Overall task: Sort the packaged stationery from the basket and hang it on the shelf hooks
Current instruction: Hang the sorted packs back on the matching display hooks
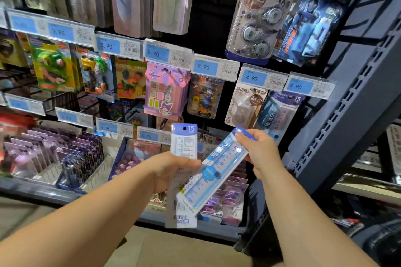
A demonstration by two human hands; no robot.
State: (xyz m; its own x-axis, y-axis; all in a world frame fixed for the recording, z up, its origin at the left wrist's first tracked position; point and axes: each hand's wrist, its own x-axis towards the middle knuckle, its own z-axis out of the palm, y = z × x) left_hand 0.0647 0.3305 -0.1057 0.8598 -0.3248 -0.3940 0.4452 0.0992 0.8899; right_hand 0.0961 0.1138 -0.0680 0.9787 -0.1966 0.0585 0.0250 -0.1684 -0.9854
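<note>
Hanging the slanted ruler pack [219, 171] looks like the step in hand. The right grip [260, 151] pinches its top end between thumb and fingers, and the pack trails down and left of that grip, crossing in front of the second ruler pack [184, 143]. The left grip [173, 169] holds that one upright, fingers curled round its middle, with its punched hole [184, 128] showing above the grip. Matching hung packs [280, 115] sit just above and right of the right grip, under a price tag [303, 86]. To do it well, I judge, turn the pack upright, clear the fingers off its hole (hidden under them), line it up with the hook's tip and slide it fully back. That hook is hidden.
</note>
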